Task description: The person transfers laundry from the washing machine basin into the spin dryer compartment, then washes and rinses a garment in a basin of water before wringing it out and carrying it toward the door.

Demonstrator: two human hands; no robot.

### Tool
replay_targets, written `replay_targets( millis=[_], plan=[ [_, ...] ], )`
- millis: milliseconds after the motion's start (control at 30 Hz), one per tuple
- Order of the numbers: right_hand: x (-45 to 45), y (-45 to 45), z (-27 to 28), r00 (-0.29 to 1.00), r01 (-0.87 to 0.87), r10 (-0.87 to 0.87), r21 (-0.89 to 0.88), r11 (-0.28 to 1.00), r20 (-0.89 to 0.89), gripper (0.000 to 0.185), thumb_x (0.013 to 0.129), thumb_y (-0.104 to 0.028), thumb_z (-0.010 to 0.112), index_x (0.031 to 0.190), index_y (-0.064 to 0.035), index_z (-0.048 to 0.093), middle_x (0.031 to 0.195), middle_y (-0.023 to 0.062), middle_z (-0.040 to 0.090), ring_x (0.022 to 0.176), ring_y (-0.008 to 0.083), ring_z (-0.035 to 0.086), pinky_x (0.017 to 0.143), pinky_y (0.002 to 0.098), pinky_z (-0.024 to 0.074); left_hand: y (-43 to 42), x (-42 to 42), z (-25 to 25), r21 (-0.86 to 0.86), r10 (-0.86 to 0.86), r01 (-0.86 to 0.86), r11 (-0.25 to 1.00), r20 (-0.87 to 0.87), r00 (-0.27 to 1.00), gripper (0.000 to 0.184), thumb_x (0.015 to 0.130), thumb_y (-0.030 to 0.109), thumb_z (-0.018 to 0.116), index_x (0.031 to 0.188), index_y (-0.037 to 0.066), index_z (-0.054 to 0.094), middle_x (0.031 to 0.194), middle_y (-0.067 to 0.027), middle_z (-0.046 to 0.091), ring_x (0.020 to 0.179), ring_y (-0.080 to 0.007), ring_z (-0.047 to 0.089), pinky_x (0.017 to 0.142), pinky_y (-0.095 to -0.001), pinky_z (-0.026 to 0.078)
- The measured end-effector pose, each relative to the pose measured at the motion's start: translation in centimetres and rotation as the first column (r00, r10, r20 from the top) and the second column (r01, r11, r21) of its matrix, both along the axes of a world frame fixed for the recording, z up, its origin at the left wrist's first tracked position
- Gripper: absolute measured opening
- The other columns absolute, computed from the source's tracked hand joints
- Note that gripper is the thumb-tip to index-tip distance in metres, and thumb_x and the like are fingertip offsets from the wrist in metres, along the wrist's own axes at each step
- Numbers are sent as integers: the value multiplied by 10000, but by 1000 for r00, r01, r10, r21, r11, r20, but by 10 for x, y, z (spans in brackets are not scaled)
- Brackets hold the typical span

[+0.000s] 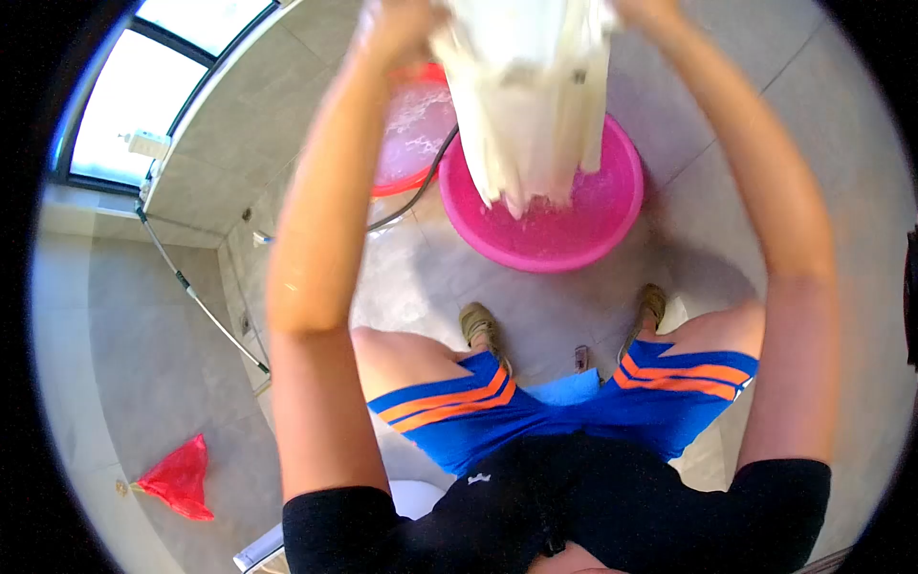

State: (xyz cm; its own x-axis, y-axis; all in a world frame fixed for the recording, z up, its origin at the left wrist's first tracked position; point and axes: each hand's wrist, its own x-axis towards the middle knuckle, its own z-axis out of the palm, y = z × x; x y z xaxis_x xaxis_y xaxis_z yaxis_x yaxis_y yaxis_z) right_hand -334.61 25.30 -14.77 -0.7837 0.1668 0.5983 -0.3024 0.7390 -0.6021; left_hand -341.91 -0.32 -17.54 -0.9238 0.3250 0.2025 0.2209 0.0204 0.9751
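Left hand [402, 27] and right hand [648, 11] are closed on opposite sides of a white cloth [526, 100], though blur and the top edge hide the fingertips. It hangs between them, neither hand clearly nearer, its long axis running down from the grip to the pink tub [540, 262]. Its lower end is over the tub's mouth; contact with the water cannot be told. The cloth looks creamy and wet, with long folds and an uneven hem. Beside it sits a red tub [406, 186] of sudsy water; a thin dark hose [421, 195] runs between the tubs.
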Motion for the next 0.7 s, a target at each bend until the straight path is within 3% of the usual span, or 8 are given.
replay_targets(
  millis=[67,100,133,167,233,333,467,700],
  plan=[
    [26,-16,-80,957,-33,46,-50,998,285,328,834,-79,494,1139,-93,614,945,111,672,823,136,634,748,283,499,-2,29,-74,-454,110,-173,874,-163,981,440,697,45,600,1135,3,594,841,-117,646,759,-206,615,696,-337,510],
    [22,-8,-130,971,21,-120,427,904,205,246,870,-125,474,1025,-100,663,865,150,667,773,250,649,714,343,500,0,44,-101,-636,112,-198,746,-174,978,508,681,59,606,1185,18,560,906,-188,653,790,-236,634,721,-352,510],
    [21,-4,-183,986,-16,-43,343,939,163,256,884,-158,465,1063,-108,641,899,180,650,807,299,636,727,376,497,-6,37,-170,-519,142,-244,819,-230,963,468,692,89,609,1157,41,591,882,-235,647,850,-295,643,731,-387,514],
    [22,-5,-232,993,-58,28,257,965,117,272,897,-190,456,1101,-115,620,933,209,633,842,348,624,739,409,493,-4,38,-203,-764,69,-212,609,-215,974,416,718,110,581,1130,55,604,963,-273,616,849,-361,635,748,-432,511],
    [27,-14,-307,791,72,-94,62,996,604,385,865,-225,440,1232,-129,510,1118,199,576,918,393,593,818,440,479,2,39,-304,-863,68,-211,460,-202,977,392,745,110,558,1135,80,597,1114,-238,570,851,-415,611,758,-453,506],
    [29,-33,-356,546,-122,-205,319,940,813,553,877,-403,453,1376,-196,332,1350,161,408,1189,398,420,973,558,339,20,58,-363,-963,-61,-147,225,-164,985,424,829,305,556,1200,98,558,1429,-93,326,1193,-347,455,919,-597,377],
    [24,-47,-471,548,-149,-369,521,840,751,664,851,-508,475,1430,-316,212,1485,96,210,1354,396,148,1007,684,156,39,50,-448,-976,-25,-31,216,-38,999,577,868,482,459,1317,119,454,1527,-38,12,1384,-378,34,965,-738,164],
    [0,-49,-556,472,-114,-224,311,944,853,697,845,-500,491,1443,-323,180,1495,146,154,1342,406,192,1104,515,126,60,42,-588,-927,20,-57,370,-53,998,661,862,494,446,1404,139,317,1514,-123,92,1376,-362,84,1080,-557,165]
  ],
)
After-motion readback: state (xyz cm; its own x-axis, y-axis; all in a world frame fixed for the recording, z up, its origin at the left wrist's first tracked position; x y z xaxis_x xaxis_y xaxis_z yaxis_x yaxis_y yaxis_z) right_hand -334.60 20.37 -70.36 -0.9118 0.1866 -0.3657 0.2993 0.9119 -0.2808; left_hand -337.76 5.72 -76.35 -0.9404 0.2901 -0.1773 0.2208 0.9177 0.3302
